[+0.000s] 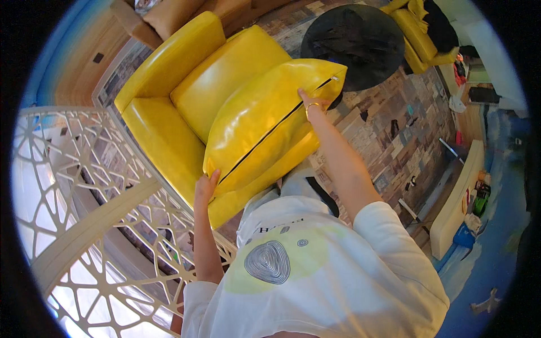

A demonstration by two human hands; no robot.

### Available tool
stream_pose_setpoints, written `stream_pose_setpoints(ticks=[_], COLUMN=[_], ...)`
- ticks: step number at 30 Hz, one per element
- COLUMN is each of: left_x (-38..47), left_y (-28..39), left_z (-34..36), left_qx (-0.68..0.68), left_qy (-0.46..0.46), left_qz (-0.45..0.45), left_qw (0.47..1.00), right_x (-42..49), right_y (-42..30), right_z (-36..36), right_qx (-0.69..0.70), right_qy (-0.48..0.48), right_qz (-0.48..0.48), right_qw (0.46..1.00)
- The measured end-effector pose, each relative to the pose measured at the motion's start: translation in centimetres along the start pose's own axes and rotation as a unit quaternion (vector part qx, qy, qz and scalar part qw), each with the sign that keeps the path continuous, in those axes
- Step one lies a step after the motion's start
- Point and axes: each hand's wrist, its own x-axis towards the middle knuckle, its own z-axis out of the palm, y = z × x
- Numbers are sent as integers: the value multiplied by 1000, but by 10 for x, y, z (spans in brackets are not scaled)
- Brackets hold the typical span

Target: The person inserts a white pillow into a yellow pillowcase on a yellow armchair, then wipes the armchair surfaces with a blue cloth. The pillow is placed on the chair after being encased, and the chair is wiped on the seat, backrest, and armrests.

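Note:
A plump yellow leather-look seat cushion (253, 114) is tilted up over the front of a yellow armchair (160, 126), its zipped side facing me. The black zip (266, 134) runs the length of that side, with a metal slider (335, 78) near the right corner. My left hand (206, 186) pinches the cushion's left corner by a small yellow flap. Towards the right end, my right hand (315, 105), wearing a gold-coloured bracelet, grips the cushion beside the zip, thumb on top. Part of the right fingers is hidden.
A white lattice partition (105, 203) stands close on the left. Beyond the armchair are a round black table (353, 42) and another yellow chair (412, 38). Small dark scraps lie on the patterned floor (380, 122). A pale ledge (458, 203) is at right.

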Motion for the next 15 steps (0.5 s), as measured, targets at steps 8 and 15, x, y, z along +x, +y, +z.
stream_pose_setpoints(ticks=[8, 15], left_x=[-11, -37], left_y=[11, 125], left_z=[8, -22], left_qx=[-11, -3], left_qy=[94, 88], left_qz=[20, 61], left_qw=[995, 994], right_x=[-36, 22], right_y=[7, 2], right_z=[-21, -91], right_qx=[-207, -199], right_qy=[-5, -61], right_qz=[-287, -310], right_qw=[935, 928])
